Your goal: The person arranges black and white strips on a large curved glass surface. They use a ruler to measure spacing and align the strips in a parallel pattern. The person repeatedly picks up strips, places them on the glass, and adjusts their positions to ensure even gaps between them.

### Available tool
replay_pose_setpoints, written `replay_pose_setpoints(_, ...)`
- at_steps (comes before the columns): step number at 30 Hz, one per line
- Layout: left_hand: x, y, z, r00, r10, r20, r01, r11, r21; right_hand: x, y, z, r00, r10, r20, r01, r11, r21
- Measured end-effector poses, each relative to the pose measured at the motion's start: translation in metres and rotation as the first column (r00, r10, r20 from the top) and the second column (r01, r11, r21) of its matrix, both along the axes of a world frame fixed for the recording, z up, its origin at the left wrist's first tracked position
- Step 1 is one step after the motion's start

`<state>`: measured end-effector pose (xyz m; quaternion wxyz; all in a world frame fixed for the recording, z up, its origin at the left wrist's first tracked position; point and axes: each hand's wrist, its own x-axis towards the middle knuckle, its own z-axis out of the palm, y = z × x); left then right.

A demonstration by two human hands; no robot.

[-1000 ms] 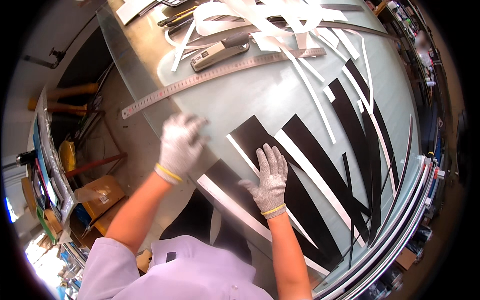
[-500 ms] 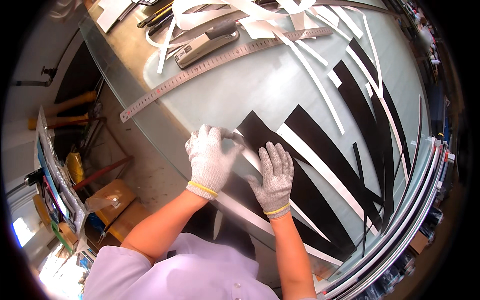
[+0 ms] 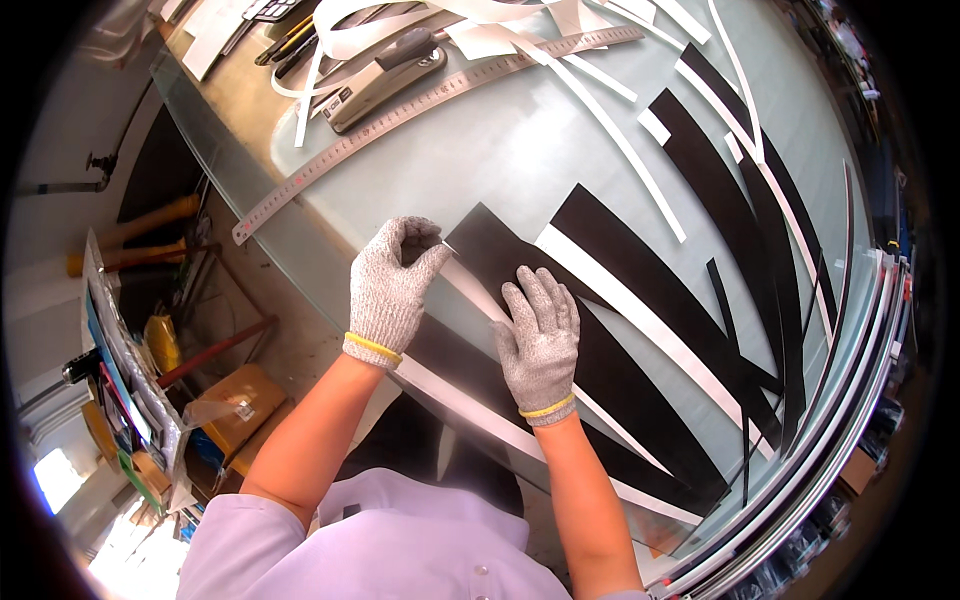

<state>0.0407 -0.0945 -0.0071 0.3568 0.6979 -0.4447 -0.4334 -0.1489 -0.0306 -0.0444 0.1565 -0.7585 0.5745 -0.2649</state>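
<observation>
Black strip [image 3: 615, 385], white along its left edge, lies slantwise on the glass tabletop [image 3: 420, 185] beneath our gloved right hand [image 3: 543, 345], open and laid flat over it. Our gloved left hand [image 3: 390, 290] bends thumb and forefinger together at the strip's upper left corner; whether they pinch it, we cannot tell. We note fine printed graduations on the steel ruler [image 3: 440, 93], a small label on the stapler [image 3: 385, 85], and a pale patch on the cardboard box [image 3: 235, 400] below left, its contents unreadable to us. Grey floor [image 3: 255, 288] beyond.
</observation>
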Motion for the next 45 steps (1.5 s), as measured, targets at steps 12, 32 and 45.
replay_pose_setpoints(12, -0.008, -0.002, 0.011, 0.906, 0.22, -0.362, -0.171, 0.972, 0.164, 0.007, 0.003, -0.013, 0.988, -0.101, 0.116, 0.115, 0.986, -0.123)
replay_pose_setpoints(32, -0.011, 0.014, 0.042, 0.948, -0.202, -0.245, 0.138, 0.957, -0.254, 0.0, -0.007, 0.004, 0.955, -0.099, 0.28, 0.107, 0.994, -0.012)
replay_pose_setpoints(45, 0.006, -0.035, 0.023, 0.776, -0.605, 0.18, 0.524, 0.776, 0.35, -0.004, -0.003, 0.005, 0.973, -0.111, 0.204, 0.119, 0.993, -0.028)
